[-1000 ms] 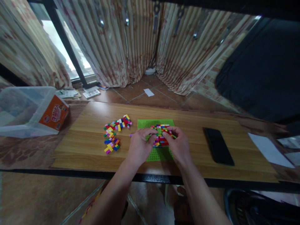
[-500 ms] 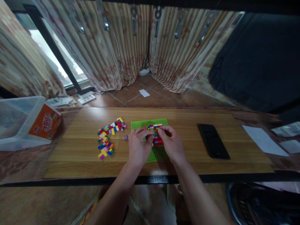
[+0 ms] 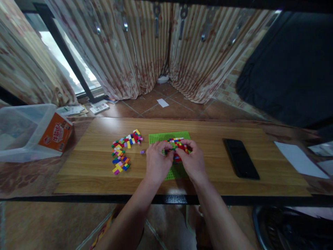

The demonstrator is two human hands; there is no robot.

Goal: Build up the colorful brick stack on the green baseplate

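Observation:
A green studded baseplate [image 3: 169, 134] lies on the wooden board, partly covered by my hands. On it sits a block of small coloured building bricks [image 3: 179, 141] with red, yellow, white and blue pieces showing. My left hand [image 3: 159, 161] bends over the block's left side, thumb and fingers closed around bricks there. From the right, my right hand [image 3: 194, 161] has its index finger along the far side and its thumb on the near side, with bricks between. Their fingertips almost meet. Exactly which pieces they pinch is too small to tell. A single purple brick [image 3: 142, 152] lies left of my left hand.
Loose coloured bricks [image 3: 121, 158] form a curved pile on the left of the wooden board [image 3: 85, 166]. A black phone [image 3: 241, 158] lies to the right, with white paper [image 3: 299, 158] beyond it. A clear plastic bin [image 3: 28, 139] with an orange label stands far left.
The whole view has shifted slightly, so things sit a little further right. My right thumb has moved closer to my left fingertips, and more of the bricks show between my hands.

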